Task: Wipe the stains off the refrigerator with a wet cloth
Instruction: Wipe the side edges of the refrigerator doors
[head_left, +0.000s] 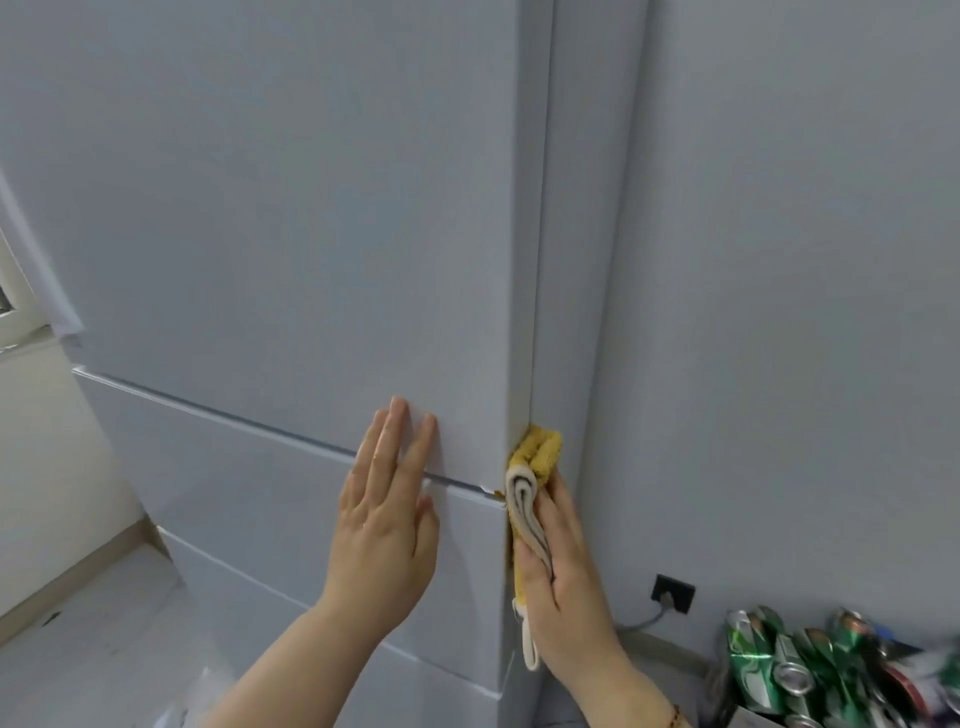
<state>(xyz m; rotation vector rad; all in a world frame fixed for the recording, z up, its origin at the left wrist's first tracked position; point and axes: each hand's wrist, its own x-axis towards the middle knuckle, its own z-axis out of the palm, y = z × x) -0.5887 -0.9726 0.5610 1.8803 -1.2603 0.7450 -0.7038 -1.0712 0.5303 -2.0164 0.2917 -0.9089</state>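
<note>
Setting: pale grey-blue wall (779, 260) fills the right half of the frame; light floor (93, 639) at lower left, with a strip of window frame at the far left edge.
Head view, refrigerator: white refrigerator (270, 208) occupies the centre and left, seen from its front corner. A large upper door sits above two drawer fronts, divided by horizontal seams. Its narrow side panel runs down the centre right of the frame, close beside the wall.
Head view, stains: small orange-brown marks (500, 492) at the corner edge where the upper seam meets the side; a thin brownish line continues down that edge behind the cloth.
Head view, cloth: folded yellow cloth (537, 457), with a grey-and-white striped inner face, pressed against the side panel at the corner, centre right of the frame, level with the upper seam. A pale loop hangs from its lower end.
Head view, right hand: right hand (561, 577) closed around the cloth, thumb across the striped fold, fingers behind it toward the wall. A beaded band shows at the wrist.
Head view, left hand: left hand (387, 525) lies flat on the refrigerator front, fingers spread and extended across the upper seam, holding nothing.
Head view, lower right: dark wall socket (673, 593) with a grey cable plugged in; below it a heap of crushed green drink cans (789, 670), partly blurred.
</note>
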